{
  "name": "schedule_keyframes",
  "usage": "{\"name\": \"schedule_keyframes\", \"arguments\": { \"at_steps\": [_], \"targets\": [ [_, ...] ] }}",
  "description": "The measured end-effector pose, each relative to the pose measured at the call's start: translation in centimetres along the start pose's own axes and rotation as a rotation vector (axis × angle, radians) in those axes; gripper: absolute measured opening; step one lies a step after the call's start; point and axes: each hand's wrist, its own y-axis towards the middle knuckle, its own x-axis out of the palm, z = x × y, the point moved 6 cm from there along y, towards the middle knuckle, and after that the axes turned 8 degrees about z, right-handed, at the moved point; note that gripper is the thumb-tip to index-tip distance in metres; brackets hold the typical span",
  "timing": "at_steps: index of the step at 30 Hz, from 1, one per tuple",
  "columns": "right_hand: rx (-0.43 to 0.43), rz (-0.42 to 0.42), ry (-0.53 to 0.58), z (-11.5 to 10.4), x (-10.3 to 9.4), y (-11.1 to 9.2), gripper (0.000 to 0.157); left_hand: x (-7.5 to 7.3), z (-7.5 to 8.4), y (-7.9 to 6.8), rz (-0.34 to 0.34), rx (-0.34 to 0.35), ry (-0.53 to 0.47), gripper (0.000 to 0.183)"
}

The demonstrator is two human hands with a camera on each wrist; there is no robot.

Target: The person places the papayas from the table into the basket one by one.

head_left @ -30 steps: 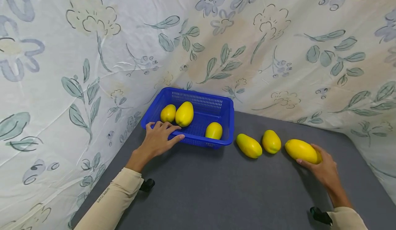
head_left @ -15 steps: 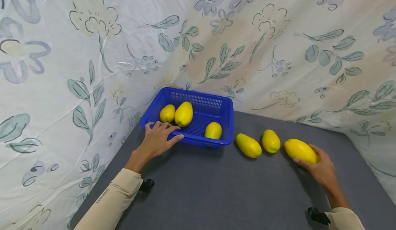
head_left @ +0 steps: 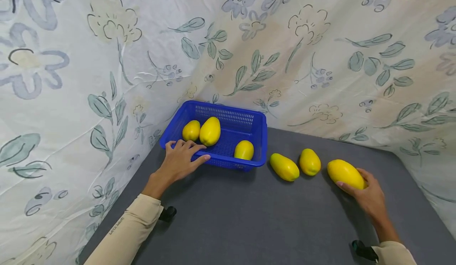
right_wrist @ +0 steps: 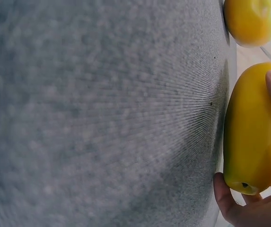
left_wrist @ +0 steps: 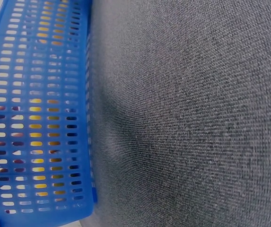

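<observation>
My left hand (head_left: pixel 179 160) holds the near left rim of a blue plastic basket (head_left: pixel 254 163), fingers bent over the edge and thumb along the outer side. Inside the basket lie two yellow papayas, a smaller one (head_left: pixel 191 130) and a larger one (head_left: pixel 210 132), side by side at left, and another papaya (head_left: pixel 244 150) at right. On the right, my right hand (head_left: pixel 370 193) grips the right end of a long yellow papaya (right_wrist: pixel 251 127), thumb on the near side. Its fingers bend round the fruit's end; whether the papaya touches the table is unclear.
A greenish-tipped papaya (head_left: pixel 284 167) and a rounder papaya (head_left: pixel 310 162) lie on the dark grey table (head_left: pixel 263 221) between basket and right hand. Floral cloth (head_left: pixel 306 67) hangs behind the table and along its left side.
The right hand and its papaya barely move relative to the table. Everything shifts slightly left in the head view. The left hand stays on the basket rim.
</observation>
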Motion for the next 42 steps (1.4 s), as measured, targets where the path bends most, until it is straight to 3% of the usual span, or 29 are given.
{"name": "schedule_keyframes", "arguments": {
  "at_steps": [18,42],
  "targets": [
    [0.061,0.054,0.039,-1.6,-0.2,-0.9,0.104,0.1,0.0,0.1,-0.01,0.001,-0.001,0.056],
    [-0.083,0.027,0.093,-7.2,0.5,-1.9,0.096,0.1,0.0,0.2,-0.017,-0.005,0.0,0.057]
  ]
}}
